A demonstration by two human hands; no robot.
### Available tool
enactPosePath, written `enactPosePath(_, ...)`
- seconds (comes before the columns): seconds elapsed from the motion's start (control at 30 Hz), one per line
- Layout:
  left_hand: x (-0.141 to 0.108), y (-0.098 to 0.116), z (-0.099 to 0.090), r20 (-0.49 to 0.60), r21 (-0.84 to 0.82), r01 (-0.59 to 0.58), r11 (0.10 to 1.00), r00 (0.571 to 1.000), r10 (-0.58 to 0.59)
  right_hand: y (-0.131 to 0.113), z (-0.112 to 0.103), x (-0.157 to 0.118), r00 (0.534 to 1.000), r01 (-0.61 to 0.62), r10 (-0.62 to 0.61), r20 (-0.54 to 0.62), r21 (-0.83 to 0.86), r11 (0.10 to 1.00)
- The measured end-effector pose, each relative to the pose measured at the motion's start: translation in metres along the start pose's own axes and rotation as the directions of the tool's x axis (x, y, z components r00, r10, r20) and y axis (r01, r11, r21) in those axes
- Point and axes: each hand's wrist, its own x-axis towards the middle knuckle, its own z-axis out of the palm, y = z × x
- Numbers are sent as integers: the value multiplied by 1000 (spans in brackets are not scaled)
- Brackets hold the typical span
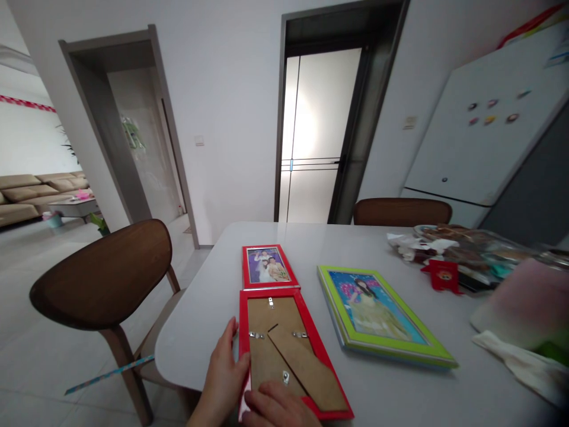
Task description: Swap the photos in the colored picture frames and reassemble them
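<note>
A red picture frame (305, 314) lies face down on the table, showing its brown backing board, metal clips and folded-down stand. Against its left edge rests my left hand (223, 369), thumb at the rim and forefinger apart from it. My right hand (278, 406) bends its fingers over the lower left corner; its thumb is hidden and the picture's lower edge cuts the hand off. Just beyond, touching the top of that frame, a second red frame (290, 268) lies face up with a couple's photo. To the right is a green picture frame (355, 344), also face up.
The white table (195, 314) has a rounded near-left corner. Bags and small items (471, 249), a red packet (444, 276), a pinkish container (528, 302) and a white cloth (511, 362) crowd its right side. Brown chairs stand left (106, 273) and behind (402, 212).
</note>
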Motion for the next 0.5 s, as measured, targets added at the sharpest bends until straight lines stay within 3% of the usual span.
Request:
enactPosePath(0.07, 2, -3, -3, 1, 197, -50, 979, 999, 51, 1, 0, 3, 1000, -1, 1, 2, 36, 999)
enactPosePath(0.13, 2, -5, -4, 25, 290, -84, 953, 996, 80, 5, -8, 5, 999, -19, 14, 49, 114, 993)
enactPosePath(0.2, 0, -8, -4, 41, 334, -120, 935, 993, 112, 18, -23, 8, 982, -134, 110, 152, 161, 978)
enactPosePath(0.23, 0, -9, -3, 47, 352, -135, 926, 991, 127, 28, -33, 10, 952, -241, 206, 226, 140, 960)
enactPosePath(0.3, -2, -11, -1, 59, 388, -156, 909, 988, 145, 52, -49, 10, 817, -485, 459, 348, -14, 874)
enactPosePath(0.4, -2, -12, 1, 76, 428, -171, 888, 985, 153, 84, -58, 4, 607, -641, 649, 459, -200, 741)
enactPosePath(0.5, -1, -12, 1, 96, 442, -201, 874, 980, 177, 98, -50, -2, 522, -671, 693, 497, -263, 693)
